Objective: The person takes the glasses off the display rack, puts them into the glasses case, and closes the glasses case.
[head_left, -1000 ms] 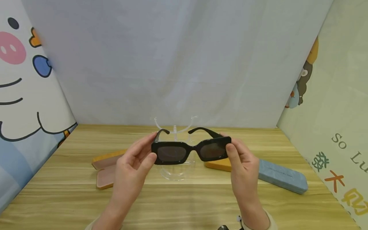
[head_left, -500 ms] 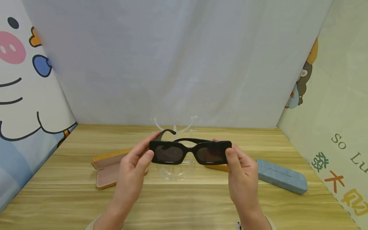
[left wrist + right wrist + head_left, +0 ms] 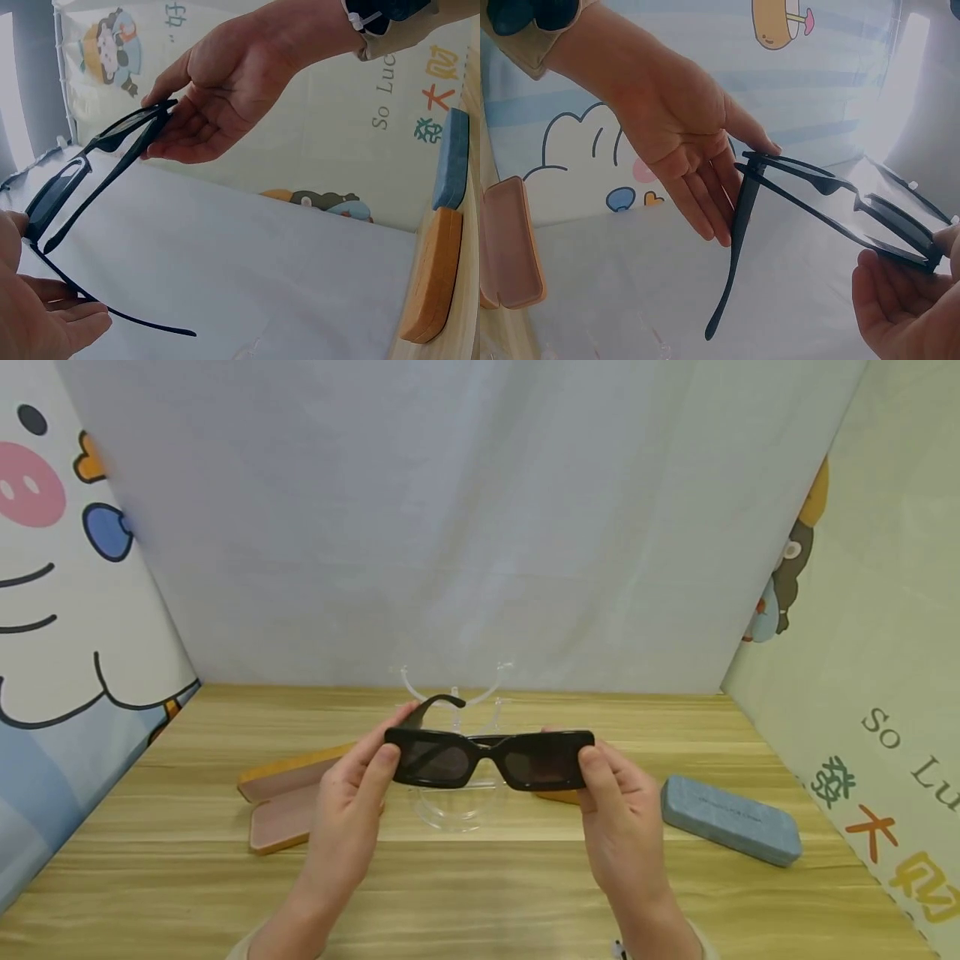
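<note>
A pair of black rectangular sunglasses is held up level above the table, lenses toward me. My left hand pinches the left end of the frame, thumb in front. The left temple stands out away from the frame, with the left fingers beside it in the right wrist view. My right hand pinches the right end between thumb and fingers. The right temple lies folded in behind the lenses, as the left wrist view shows. Behind the sunglasses stands a clear plastic display stand, partly hidden by them.
An orange glasses case lies open at left, partly behind the left hand. A shut orange case is mostly hidden behind the right hand in the head view. Right of it lies a blue case. Cloth walls surround the wooden table.
The right temple has swung inward, from standing out to folded behind the lenses. Both hands have shifted slightly left with the sunglasses, which are now level. The left temple stays out.
</note>
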Demonstrator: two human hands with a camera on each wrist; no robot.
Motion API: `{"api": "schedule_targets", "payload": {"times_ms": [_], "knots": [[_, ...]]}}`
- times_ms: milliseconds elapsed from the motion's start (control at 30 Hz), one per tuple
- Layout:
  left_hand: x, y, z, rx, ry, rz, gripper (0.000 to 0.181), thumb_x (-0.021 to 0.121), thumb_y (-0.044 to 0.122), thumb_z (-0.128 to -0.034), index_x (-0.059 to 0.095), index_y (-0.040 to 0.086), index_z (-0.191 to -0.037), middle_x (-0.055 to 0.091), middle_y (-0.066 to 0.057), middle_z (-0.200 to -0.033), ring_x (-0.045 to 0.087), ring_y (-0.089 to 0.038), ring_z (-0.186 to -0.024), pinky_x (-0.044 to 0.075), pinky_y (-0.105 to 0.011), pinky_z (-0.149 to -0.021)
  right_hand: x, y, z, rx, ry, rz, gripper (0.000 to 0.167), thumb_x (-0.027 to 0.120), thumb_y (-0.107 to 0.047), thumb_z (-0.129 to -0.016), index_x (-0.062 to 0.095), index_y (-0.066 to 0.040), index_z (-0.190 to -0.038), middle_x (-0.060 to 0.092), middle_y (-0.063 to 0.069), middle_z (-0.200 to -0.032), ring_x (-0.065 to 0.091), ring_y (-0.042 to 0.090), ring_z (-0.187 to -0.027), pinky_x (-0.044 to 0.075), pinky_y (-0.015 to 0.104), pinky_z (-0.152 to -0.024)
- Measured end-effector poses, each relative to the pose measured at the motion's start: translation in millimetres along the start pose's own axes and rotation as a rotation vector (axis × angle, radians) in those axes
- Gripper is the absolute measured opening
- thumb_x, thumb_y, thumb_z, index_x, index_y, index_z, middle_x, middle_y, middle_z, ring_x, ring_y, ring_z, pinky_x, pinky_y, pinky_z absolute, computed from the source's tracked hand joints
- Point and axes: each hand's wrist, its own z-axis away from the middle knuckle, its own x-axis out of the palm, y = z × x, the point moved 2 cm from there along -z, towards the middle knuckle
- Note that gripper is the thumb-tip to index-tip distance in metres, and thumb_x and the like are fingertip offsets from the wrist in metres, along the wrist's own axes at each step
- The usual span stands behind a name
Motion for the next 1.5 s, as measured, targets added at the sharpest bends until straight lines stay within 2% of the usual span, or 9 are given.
{"api": "schedule_targets", "payload": {"times_ms": [133,200,300,567,767,900,1133,1233,1500], "knots": [[-0.6,0.0,0.1,0.048,0.01,0.057,0.037,0.036,0.011,-0.0991,0.045,0.009,-0.135,0.046,-0.005,-0.137,0.047,-0.012,-0.121,0.043,-0.013,-0.088,2,0,1.4,-0.027,-0.033,-0.036,0.033,0.033,0.002,-0.097,0.065,0.0,-0.107,0.066,0.008,-0.107,0.06,0.016,-0.099,0.049,0.025,-0.085],[-0.6,0.1,0.3,0.065,0.01,0.072,0.036,0.035,0.01,-0.0991,0.045,0.006,-0.134,0.047,-0.005,-0.136,0.044,-0.015,-0.124,0.038,-0.019,-0.097,3,-1,1.8,-0.039,-0.045,-0.045,0.033,0.033,0.003,-0.097,0.065,0.001,-0.107,0.066,0.009,-0.107,0.061,0.016,-0.098,0.049,0.025,-0.085],[-0.4,0.1,0.8,0.078,0.015,0.07,0.036,0.035,0.01,-0.0991,0.046,0.006,-0.133,0.049,-0.004,-0.135,0.045,-0.015,-0.124,0.038,-0.02,-0.098,4,-1,2.1,-0.059,-0.061,-0.066,0.034,0.032,0.004,-0.096,0.064,0.002,-0.107,0.066,0.009,-0.108,0.061,0.016,-0.098,0.049,0.026,-0.085],[2.1,1.1,2.5,0.12,0.044,0.115,0.034,0.037,0.01,-0.0986,0.05,-0.001,-0.128,0.056,-0.004,-0.127,0.045,-0.016,-0.124,0.038,-0.021,-0.099,4,-1,1.3,-0.047,-0.062,-0.079,0.034,0.032,0.004,-0.096,0.064,0.002,-0.107,0.066,0.009,-0.105,0.062,0.016,-0.096,0.049,0.026,-0.084],[5.1,2.6,4.3,0.134,0.022,0.219,0.032,0.035,0.013,-0.0994,0.057,0.0,-0.119,0.06,-0.006,-0.121,0.048,-0.019,-0.122,0.039,-0.026,-0.099,5,1,1.0,-0.011,-0.032,-0.049,0.034,0.033,0.002,-0.097,0.066,-0.001,-0.103,0.066,0.007,-0.102,0.063,0.016,-0.094,0.05,0.026,-0.084],[5.7,3.2,4.9,0.147,0.012,0.235,0.032,0.035,0.011,-0.0993,0.057,-0.001,-0.119,0.061,-0.006,-0.12,0.05,-0.019,-0.119,0.041,-0.025,-0.097,4,1,1.0,-0.005,-0.02,-0.037,0.034,0.034,0.001,-0.097,0.067,-0.003,-0.103,0.066,0.006,-0.101,0.062,0.015,-0.094,0.049,0.025,-0.085],[7.1,5.5,6.8,0.158,0.0,0.236,0.033,0.032,0.009,-0.0995,0.057,-0.001,-0.119,0.062,-0.007,-0.117,0.052,-0.018,-0.117,0.044,-0.024,-0.093,4,2,-0.4,-0.005,-0.019,0.148,0.032,0.036,-0.004,-0.098,0.066,-0.008,-0.106,0.065,0.0,-0.102,0.055,0.016,-0.104,0.04,0.026,-0.095],[8.1,7.0,7.6,0.183,0.006,0.246,0.033,0.032,0.007,-0.0993,0.06,0.001,-0.116,0.064,-0.007,-0.114,0.054,-0.019,-0.114,0.045,-0.024,-0.091,3,3,-1.3,0.02,-0.015,0.179,0.031,0.036,-0.007,-0.098,0.065,-0.012,-0.107,0.063,-0.002,-0.103,0.053,0.017,-0.105,0.039,0.029,-0.095],[10.9,8.3,10.9,0.257,-0.008,0.296,0.035,0.03,0.004,-0.0988,0.061,0.002,-0.114,0.065,-0.006,-0.112,0.056,-0.019,-0.111,0.048,-0.024,-0.087,4,7,-1.1,0.01,-0.075,0.093,0.037,0.031,-0.005,-0.099,0.067,-0.013,-0.103,0.06,0.001,-0.107,0.051,0.017,-0.104,0.033,0.031,-0.097]]}}
